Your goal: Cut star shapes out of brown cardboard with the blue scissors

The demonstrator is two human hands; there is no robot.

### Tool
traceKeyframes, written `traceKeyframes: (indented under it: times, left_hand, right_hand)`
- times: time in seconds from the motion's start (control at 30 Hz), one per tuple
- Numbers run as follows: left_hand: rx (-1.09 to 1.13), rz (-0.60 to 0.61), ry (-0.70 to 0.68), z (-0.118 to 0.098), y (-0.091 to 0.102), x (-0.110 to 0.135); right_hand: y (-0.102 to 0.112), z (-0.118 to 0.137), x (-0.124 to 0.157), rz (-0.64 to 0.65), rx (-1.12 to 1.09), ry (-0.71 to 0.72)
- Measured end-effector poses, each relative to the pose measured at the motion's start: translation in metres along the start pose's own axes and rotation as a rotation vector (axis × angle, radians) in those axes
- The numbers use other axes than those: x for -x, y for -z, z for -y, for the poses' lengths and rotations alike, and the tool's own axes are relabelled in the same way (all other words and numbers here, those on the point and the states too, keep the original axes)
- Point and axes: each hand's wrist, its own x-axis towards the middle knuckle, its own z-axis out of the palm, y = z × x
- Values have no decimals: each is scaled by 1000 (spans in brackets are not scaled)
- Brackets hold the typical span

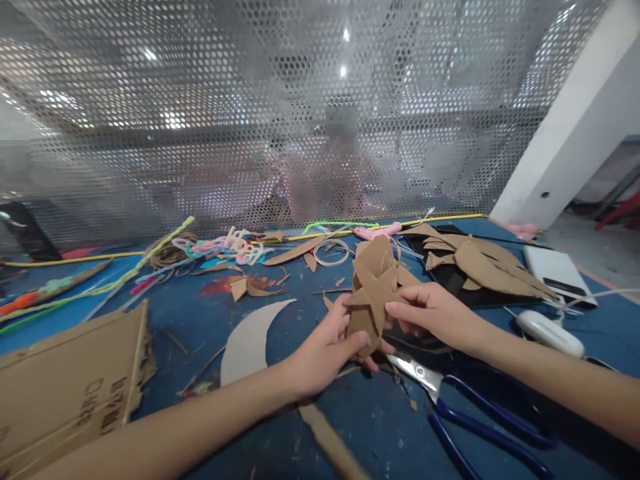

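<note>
My left hand and my right hand hold brown cardboard cutouts above the blue tabletop. A cardboard star lies over an oval cardboard piece. My left thumb presses the lower part of the oval, with fingers behind it. Between thumb and fingers, my right hand pinches the star's right side. Just below are scissors with dark blue handles, their blade tips hidden near the hands. Left of my left hand rests a pale crescent cutout.
A cardboard sheet covers the left front. Cut cardboard pieces are piled at right, near a white glue gun and a white box. Fuzzy pipe cleaners lie at the back, before a perforated metal panel.
</note>
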Motion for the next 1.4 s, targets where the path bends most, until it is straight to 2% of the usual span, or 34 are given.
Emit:
traceKeyframes:
  times: [0.27, 0.43, 0.7, 0.93, 1.2, 1.4]
  left_hand:
    - [-111, 46, 23, 1, 6, 2]
    - [-206, -59, 65, -5, -2, 2]
    - [-134, -255, 55, -5, -2, 0]
    - [-122, -227, 55, -7, -2, -1]
    - [-165, -223, 122, -9, -2, 0]
    - [-186, -226, 104, -11, -5, 0]
  right_hand:
    - [-6, -3, 5, 160, -90, -56]
    - [-10, -7, 8, 202, -63, -65]
    - [-11, -10, 6, 24, -143, -51]
    - [-13, -13, 7, 3, -86, -21]
    - [-14, -14, 7, -6, -81, -43]
    - [-14, -13, 8, -13, -75, -52]
